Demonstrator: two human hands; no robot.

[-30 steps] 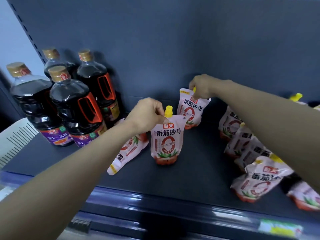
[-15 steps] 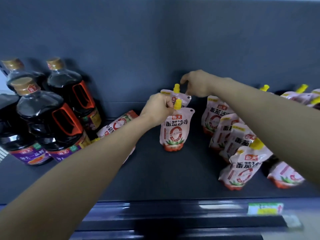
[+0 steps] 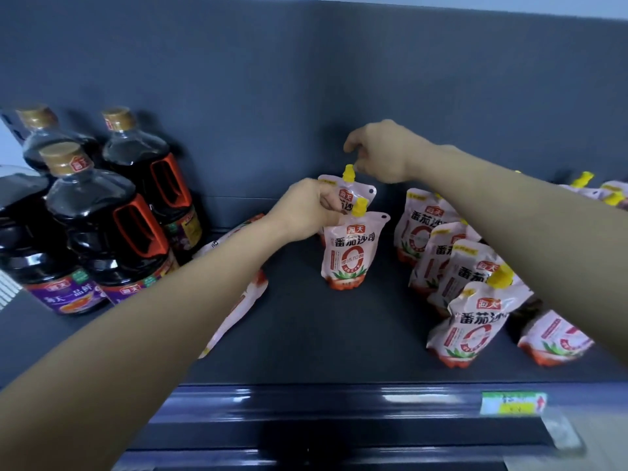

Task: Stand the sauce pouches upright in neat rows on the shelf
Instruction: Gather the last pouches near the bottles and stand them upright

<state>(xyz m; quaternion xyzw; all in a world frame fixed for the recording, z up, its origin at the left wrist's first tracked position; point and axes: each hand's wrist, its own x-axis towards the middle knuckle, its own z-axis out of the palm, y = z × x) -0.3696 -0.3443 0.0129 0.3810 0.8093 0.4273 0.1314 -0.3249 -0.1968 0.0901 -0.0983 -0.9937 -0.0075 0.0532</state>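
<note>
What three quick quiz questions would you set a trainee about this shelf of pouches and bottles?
1. True or false: a pouch lies flat on the shelf, partly under the left forearm.
2. What stands at the shelf's left end? A) dark sauce bottles B) tins C) cartons
3. Fill in: the left hand grips the top of the front pouch, whose cap is ____.
Key: 1 true; 2 A; 3 yellow.
</note>
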